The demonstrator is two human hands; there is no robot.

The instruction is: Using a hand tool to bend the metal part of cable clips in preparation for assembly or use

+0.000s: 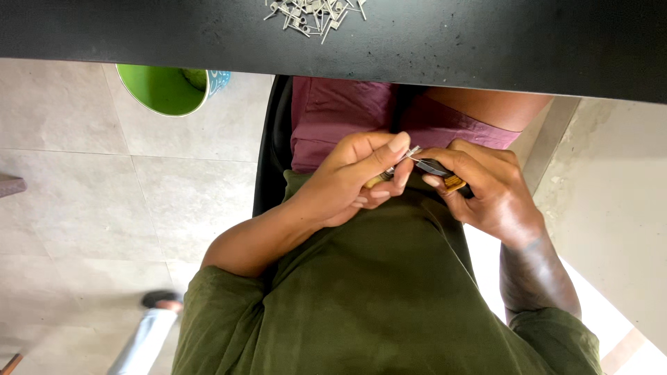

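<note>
Both hands meet in front of my lap, just below the edge of a black table (486,48). My left hand (351,180) pinches a small thin metal piece (411,154) between thumb and forefinger, and a yellowish handle end (377,182) shows under its fingers. My right hand (490,191) is closed on a small dark tool with an orange-yellow part (445,175), its tip touching the metal piece. The fingers hide most of both items.
A pile of several small metal pieces (313,14) lies on the black table at the top. A green bucket (167,87) stands on the tiled floor to the left. Another person's leg and shoe (153,323) are at the lower left. A black chair edge (267,153) runs beside my leg.
</note>
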